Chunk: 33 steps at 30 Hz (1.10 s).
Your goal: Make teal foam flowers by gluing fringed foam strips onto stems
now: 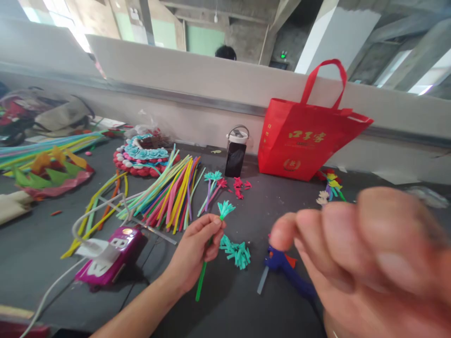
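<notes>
In the head view my left hand (199, 241) pinches a handmade flower just under its head. The flower has teal petals (225, 209) and a straight green stem (201, 284) that points down below the fingers. My right hand (366, 253) is raised close to the camera, large and blurred, its fingers curled in; anything inside them is hidden. Behind that hand lies a dark blue glue gun (287, 272), partly covered, with a clear glue stick (262, 280) at its end. A small pile of cut teal pieces (237, 252) lies just right of my left hand.
Behind my left hand lies a fan of coloured pipe cleaners (172, 192). Finished flowers (213, 180) and red pieces (239, 188) lie near a bottle (235, 152). A red bag (303, 136) stands against the partition. A purple power strip (112, 256) trails a white cable.
</notes>
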{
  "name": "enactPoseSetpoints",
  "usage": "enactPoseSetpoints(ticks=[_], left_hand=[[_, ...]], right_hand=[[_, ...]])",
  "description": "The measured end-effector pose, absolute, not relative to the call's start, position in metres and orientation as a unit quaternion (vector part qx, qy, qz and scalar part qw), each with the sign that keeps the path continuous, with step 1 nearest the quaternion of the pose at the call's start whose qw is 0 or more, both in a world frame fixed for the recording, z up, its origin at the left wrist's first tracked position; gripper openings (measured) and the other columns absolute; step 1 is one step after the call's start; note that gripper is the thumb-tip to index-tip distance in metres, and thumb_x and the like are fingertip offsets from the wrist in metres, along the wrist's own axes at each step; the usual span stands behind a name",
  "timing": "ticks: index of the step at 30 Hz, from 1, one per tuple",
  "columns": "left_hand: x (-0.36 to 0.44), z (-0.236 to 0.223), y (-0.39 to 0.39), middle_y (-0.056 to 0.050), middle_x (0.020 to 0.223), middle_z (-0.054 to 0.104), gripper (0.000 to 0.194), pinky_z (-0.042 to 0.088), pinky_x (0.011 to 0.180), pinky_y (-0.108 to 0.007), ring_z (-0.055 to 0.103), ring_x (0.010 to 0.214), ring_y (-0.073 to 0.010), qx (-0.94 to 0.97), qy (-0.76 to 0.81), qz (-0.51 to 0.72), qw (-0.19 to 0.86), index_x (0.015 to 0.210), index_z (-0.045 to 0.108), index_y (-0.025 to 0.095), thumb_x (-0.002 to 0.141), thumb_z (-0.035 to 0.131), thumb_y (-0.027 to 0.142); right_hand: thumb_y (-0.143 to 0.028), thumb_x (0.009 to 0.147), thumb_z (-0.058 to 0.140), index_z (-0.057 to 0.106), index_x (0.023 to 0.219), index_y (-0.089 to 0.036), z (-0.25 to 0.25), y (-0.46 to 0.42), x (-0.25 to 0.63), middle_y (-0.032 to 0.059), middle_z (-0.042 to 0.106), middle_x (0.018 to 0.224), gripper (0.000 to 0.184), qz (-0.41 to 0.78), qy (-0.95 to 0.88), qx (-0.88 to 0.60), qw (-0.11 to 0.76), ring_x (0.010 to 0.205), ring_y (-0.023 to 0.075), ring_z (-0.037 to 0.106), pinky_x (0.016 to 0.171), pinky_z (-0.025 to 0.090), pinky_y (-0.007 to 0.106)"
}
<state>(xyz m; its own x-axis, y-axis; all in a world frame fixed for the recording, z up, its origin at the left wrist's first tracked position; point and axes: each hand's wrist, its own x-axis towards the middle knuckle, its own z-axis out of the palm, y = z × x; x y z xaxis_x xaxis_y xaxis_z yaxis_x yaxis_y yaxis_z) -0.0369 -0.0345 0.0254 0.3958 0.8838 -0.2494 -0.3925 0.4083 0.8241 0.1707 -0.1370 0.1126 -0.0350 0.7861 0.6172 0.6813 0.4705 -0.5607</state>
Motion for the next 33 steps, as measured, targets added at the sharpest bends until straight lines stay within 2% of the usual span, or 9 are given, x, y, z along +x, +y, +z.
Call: enactPoseSetpoints(ticks=[2,3,5,7,12,18,25,33], left_hand=[[-0.033,0.032,-0.038,0.007,0.06,0.044,0.026,0.018,0.042,-0.019,0.03,0.044,-0.0036,0.358,0.369,0.429,0.743,0.079,0.057,0.017,0.079,0.074,0.037],[-0.032,0.035,-0.04,0.007,0.06,0.045,0.027,0.019,0.042,-0.019,0.031,0.044,-0.0038,0.365,0.373,0.437,0.732,0.079,0.057,0.017,0.079,0.073,0.038],[-0.03,0.039,-0.042,0.006,0.06,0.048,0.027,0.02,0.042,-0.019,0.031,0.044,-0.0042,0.381,0.376,0.451,0.714,0.079,0.056,0.017,0.081,0.071,0.04],[-0.03,0.042,-0.044,0.006,0.061,0.049,0.028,0.017,0.043,-0.019,0.03,0.044,-0.004,0.391,0.378,0.463,0.7,0.078,0.055,0.017,0.082,0.07,0.041],[-0.033,0.043,-0.044,0.006,0.058,0.048,0.026,0.019,0.044,-0.019,0.029,0.047,-0.0048,0.398,0.379,0.484,0.681,0.079,0.053,0.018,0.085,0.066,0.039],[-0.035,0.043,-0.044,0.005,0.058,0.049,0.026,0.019,0.045,-0.019,0.03,0.048,-0.0052,0.401,0.38,0.489,0.675,0.08,0.053,0.018,0.086,0.066,0.04],[-0.037,0.04,-0.043,0.006,0.058,0.048,0.024,0.018,0.045,-0.02,0.029,0.048,-0.0054,0.385,0.364,0.486,0.695,0.082,0.056,0.018,0.086,0.067,0.039],[-0.039,0.038,-0.041,0.009,0.051,0.037,0.019,0.014,0.042,-0.019,0.022,0.045,-0.0044,0.343,0.326,0.483,0.737,0.081,0.061,0.016,0.083,0.069,0.033]], right_hand=[[-0.035,0.095,0.054,0.049,0.07,-0.028,0.127,-0.107,0.141,-0.0015,0.054,0.057,0.027,0.145,-0.692,-0.495,0.505,0.053,0.0174,0.057,0.062,0.059,0.038],[-0.035,0.093,0.057,0.051,0.07,-0.027,0.13,-0.093,0.13,-0.0013,0.055,0.06,0.025,0.116,-0.666,-0.496,0.544,0.056,0.0171,0.059,0.059,0.057,0.033],[-0.03,0.089,0.063,0.061,0.088,-0.026,0.127,-0.071,0.12,-0.0027,0.06,0.067,0.005,0.077,-0.705,-0.505,0.491,0.062,0.0147,0.061,0.061,0.054,0.027],[-0.024,0.087,0.065,0.063,0.092,-0.025,0.117,-0.057,0.12,-0.0041,0.062,0.069,0.005,0.044,-0.73,-0.51,0.454,0.065,0.013,0.062,0.066,0.052,0.024],[-0.023,0.088,0.066,0.065,0.089,-0.024,0.1,-0.045,0.128,-0.003,0.068,0.079,0.001,0.046,-0.759,-0.496,0.42,0.069,0.0122,0.063,0.069,0.05,0.024],[-0.023,0.088,0.066,0.066,0.088,-0.023,0.095,-0.041,0.124,-0.0017,0.068,0.08,0.001,0.076,-0.765,-0.515,0.38,0.071,0.0137,0.063,0.067,0.048,0.025],[-0.018,0.087,0.065,0.066,0.087,-0.023,0.09,-0.038,0.123,-0.0021,0.068,0.079,0.005,0.074,-0.768,-0.51,0.38,0.07,0.0134,0.062,0.067,0.048,0.025],[-0.016,0.09,0.061,0.063,0.082,-0.022,0.086,-0.037,0.121,-0.0029,0.065,0.076,0.01,0.074,-0.772,-0.501,0.384,0.068,0.0125,0.06,0.065,0.044,0.024]])
